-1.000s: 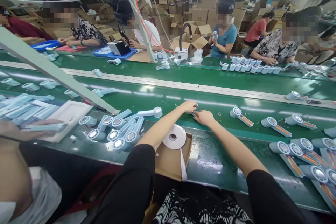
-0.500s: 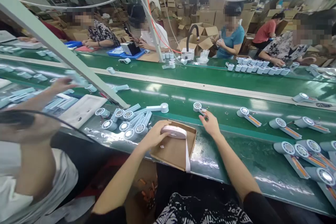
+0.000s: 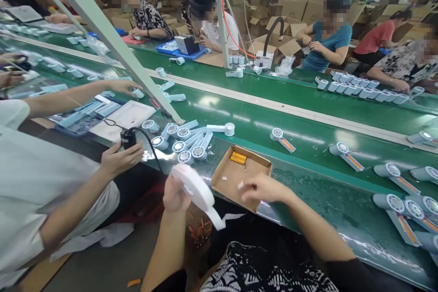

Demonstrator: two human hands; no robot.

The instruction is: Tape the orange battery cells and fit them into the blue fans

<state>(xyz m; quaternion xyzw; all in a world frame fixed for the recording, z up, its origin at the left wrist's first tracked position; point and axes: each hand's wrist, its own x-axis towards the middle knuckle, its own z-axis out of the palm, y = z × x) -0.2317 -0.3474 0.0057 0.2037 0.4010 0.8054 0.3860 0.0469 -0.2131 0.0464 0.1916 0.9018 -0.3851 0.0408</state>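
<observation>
My left hand (image 3: 174, 193) grips a roll of white tape (image 3: 195, 187), held up beside the cardboard box. A loose strip of tape hangs from the roll's lower end. Over the right front part of the shallow cardboard box (image 3: 219, 171) is my right hand (image 3: 262, 189), fingers bent together and slightly blurred. A small white piece (image 3: 240, 185) shows at its fingertips. Inside the box lie an orange battery pack (image 3: 238, 158) with a thin wire and a white scrap (image 3: 224, 178). Beyond the box, a light blue handheld fan (image 3: 277, 134) with an orange strip in its handle lies on the belt.
Several blue fans (image 3: 185, 146) are heaped left of the box, and more (image 3: 393, 203) lie at right. A slanted metal post (image 3: 112, 41) rises at left. Close on my left, a co-worker's hand (image 3: 121, 159) holds a black tool. Other people sit across the green belt (image 3: 246, 114).
My left hand has lifted the tape roll out of the box toward me and left, uncovering the battery. My right hand has left the fan and come back over the box. The view has shifted.
</observation>
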